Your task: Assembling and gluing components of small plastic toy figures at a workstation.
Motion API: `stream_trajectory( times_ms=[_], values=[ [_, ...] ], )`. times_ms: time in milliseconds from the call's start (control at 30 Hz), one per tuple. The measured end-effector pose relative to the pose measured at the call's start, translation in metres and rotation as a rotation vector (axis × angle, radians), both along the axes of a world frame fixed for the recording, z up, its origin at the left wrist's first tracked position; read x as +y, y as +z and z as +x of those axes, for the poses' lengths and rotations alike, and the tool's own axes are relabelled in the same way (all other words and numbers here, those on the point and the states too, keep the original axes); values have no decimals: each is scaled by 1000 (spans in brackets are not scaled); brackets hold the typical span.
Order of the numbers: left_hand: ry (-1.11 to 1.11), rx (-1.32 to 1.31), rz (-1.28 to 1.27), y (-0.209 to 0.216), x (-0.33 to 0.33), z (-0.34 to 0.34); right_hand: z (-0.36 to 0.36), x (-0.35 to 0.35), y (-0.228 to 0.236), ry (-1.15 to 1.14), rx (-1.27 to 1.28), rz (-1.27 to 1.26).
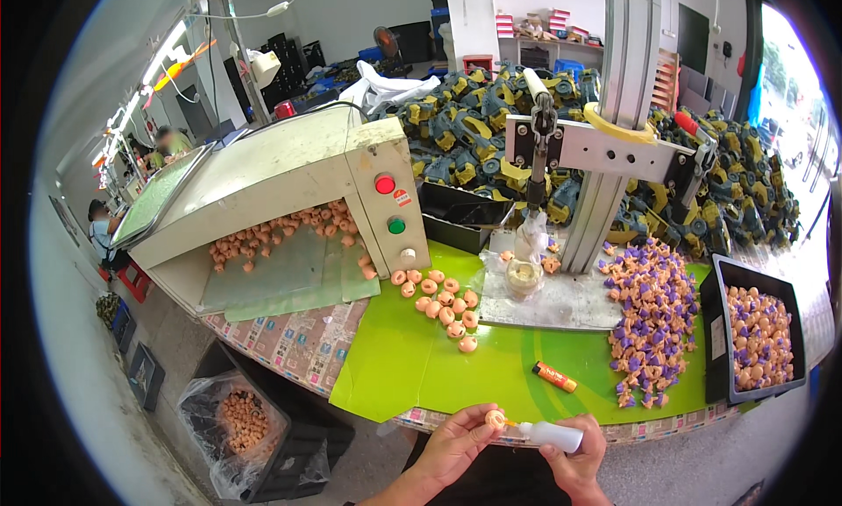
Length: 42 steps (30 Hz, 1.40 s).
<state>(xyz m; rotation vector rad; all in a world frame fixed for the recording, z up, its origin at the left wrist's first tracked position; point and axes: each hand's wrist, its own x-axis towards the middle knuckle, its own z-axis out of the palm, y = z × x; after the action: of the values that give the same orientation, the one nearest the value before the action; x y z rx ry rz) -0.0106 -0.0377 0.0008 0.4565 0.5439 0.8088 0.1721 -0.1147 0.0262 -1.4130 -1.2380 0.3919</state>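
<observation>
Just past the table's front edge, my left hand (450,449) pinches a small peach-coloured hollow toy head (495,419), its opening facing up. My right hand (581,460) is wrapped round a white squeeze bottle (556,437). The bottle lies nearly level, and its thin yellowish nozzle points left, at or against the toy head. On the green sheet (386,366) beyond my hands lies an orange and yellow tube-shaped stick (554,377). Several similar loose toy heads (447,306) lie farther off to the left.
A heap of peach and purple toy figures (653,322) lies right, beside a filled black bin (715,331). A clamp press (605,155) stands centre back. At left is a beige machine (289,173) with more heads inside. A bagged crate (281,445) stands lower left.
</observation>
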Motion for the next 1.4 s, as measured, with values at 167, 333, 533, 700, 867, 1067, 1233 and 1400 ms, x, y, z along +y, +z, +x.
stream_trajectory(
  times_ms=[167, 333, 533, 700, 867, 1067, 1233, 1400],
  values=[
    [-10, 8, -3, -1, 0, -1, 0, 0, -3, -2, 28, -2],
    [-16, 9, -28, 0, 0, -1, -1, -3, -3, -6, 93, -16],
    [-12, 13, -8, -1, 0, -1, 0, -3, -3, 4, 117, -28],
    [-19, 16, -1, -2, 0, -1, 0, -3, -3, 7, 90, -37],
    [-18, 37, -13, -2, 0, -1, -1, -3, -6, 2, 144, -39],
    [-13, 51, -28, -2, -1, 0, 0, -3, -10, 3, 134, -36],
    [-27, -5, -12, -1, 0, -1, 1, -2, -9, -2, 100, -31],
    [-27, -7, -7, -1, 0, -1, 1, -4, -5, -27, 112, -40]
  ],
)
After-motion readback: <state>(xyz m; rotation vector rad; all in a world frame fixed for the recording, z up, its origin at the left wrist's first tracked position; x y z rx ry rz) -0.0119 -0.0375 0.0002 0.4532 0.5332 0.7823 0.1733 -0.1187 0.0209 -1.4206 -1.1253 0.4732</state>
